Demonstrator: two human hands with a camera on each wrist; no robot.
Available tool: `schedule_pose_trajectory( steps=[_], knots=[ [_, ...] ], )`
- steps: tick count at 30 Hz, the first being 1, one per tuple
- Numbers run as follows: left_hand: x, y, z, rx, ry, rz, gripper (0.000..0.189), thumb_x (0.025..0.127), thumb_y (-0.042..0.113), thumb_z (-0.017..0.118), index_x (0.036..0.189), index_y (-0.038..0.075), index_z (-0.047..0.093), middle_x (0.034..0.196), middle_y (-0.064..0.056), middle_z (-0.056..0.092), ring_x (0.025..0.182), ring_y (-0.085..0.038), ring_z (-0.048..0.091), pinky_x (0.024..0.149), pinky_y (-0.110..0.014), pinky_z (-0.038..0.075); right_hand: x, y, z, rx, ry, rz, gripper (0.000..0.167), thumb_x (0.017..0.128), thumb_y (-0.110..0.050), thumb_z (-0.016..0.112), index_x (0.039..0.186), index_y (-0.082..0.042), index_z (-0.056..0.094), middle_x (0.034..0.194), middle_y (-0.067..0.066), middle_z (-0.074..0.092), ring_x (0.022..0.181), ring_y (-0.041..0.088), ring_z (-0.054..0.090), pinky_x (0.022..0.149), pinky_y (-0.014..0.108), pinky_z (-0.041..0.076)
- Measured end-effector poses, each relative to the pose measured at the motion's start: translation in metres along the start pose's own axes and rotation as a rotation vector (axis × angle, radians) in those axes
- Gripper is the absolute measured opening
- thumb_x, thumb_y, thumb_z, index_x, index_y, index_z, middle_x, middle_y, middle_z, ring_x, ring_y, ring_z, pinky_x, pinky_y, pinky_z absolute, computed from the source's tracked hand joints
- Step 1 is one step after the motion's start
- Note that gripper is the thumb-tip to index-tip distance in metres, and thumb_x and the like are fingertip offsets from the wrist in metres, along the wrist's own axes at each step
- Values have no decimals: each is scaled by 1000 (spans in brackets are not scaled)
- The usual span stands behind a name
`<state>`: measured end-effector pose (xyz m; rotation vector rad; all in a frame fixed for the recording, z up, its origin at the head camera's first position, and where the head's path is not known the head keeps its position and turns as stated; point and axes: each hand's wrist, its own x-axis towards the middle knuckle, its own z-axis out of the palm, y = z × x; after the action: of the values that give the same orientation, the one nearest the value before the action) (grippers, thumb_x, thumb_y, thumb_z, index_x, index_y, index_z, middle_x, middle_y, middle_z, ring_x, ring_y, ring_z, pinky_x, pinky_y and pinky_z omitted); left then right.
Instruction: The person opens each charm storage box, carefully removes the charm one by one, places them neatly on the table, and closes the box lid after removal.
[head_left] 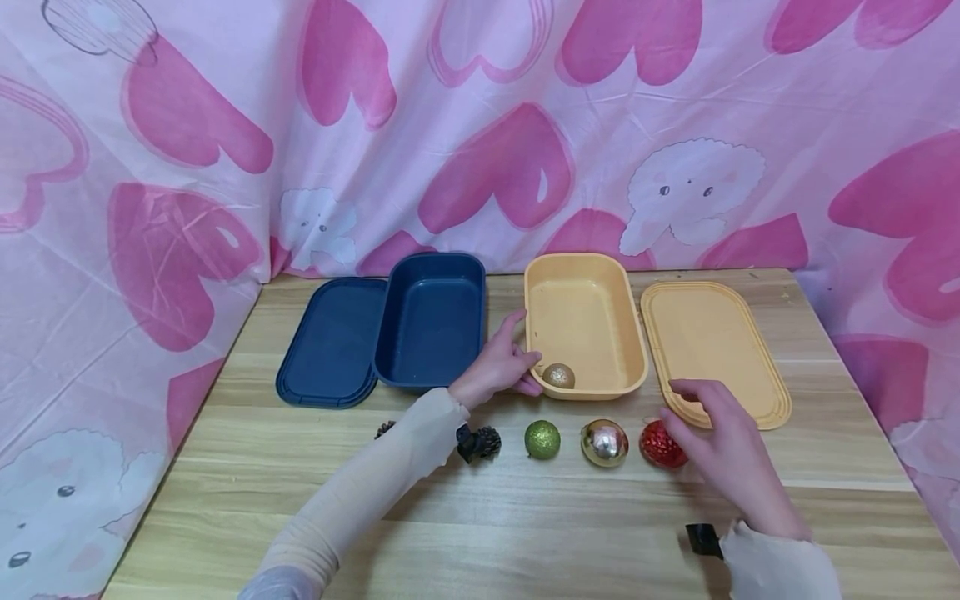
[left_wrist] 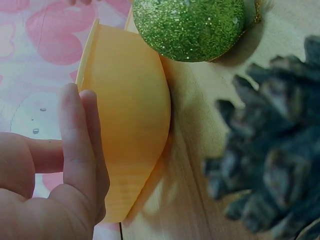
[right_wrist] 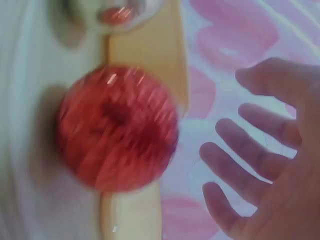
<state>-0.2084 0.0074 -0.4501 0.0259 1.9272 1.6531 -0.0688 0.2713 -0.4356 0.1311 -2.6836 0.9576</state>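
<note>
My left hand [head_left: 501,364] is at the near left corner of the yellow box [head_left: 637,367], its straight fingers [left_wrist: 80,145] right at the wall. Inside that box, a gold glitter ball [head_left: 558,376] lies in the near left corner. My right hand [head_left: 731,446] hovers with spread fingers beside a red ball [head_left: 660,446], with nothing in its grasp. Left of the red ball, a shiny gold ball [head_left: 604,442] and a green glitter ball [head_left: 542,439] sit in a row. A pine cone [head_left: 489,442] shows past my left wrist, and another pine cone [head_left: 385,428] is mostly hidden behind the forearm.
A dark blue box [head_left: 430,383] stands left of the yellow one, with a blue lid [head_left: 330,342] flat beside it. The yellow lid [head_left: 712,333] lies at the right, partly under my right hand's fingers in the head view. A pink heart-patterned curtain [head_left: 495,167] hangs behind the wooden table [head_left: 480,533].
</note>
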Motion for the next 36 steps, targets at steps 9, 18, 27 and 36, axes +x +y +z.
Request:
schedule_pose_trajectory(
  steps=[9,18,27,36],
  knots=[
    [1,2,1,-19,-2,4,77,95,1,56,154,27,14,75,-16,57,49,-20,65,58,-38,59,19,-30,10,44,-72,82,33,89,-15,68,119,-3,60,113,12,63,99,24,58,84,37,46],
    [1,1,2,-45,-7,-3,78,95,0,55,154,28,12,76,-19,59,50,-20,65,59,-39,59,38,-52,35,144,-171,86,34,89,-11,67,119,2,59,111,18,62,97,29,60,84,48,54],
    [-1,1,2,-32,7,-36,73,96,5,55,154,20,13,86,-20,59,52,-20,66,62,-39,60,58,-65,53,87,-318,184,41,91,-22,63,125,-1,56,118,19,60,102,32,61,87,48,52],
    [-2,0,1,-68,-5,-38,48,97,4,53,139,7,29,89,-23,59,52,-19,66,59,-35,60,73,-72,67,18,-433,265,47,93,-31,58,126,2,53,118,22,58,99,32,59,86,47,50]
  ],
)
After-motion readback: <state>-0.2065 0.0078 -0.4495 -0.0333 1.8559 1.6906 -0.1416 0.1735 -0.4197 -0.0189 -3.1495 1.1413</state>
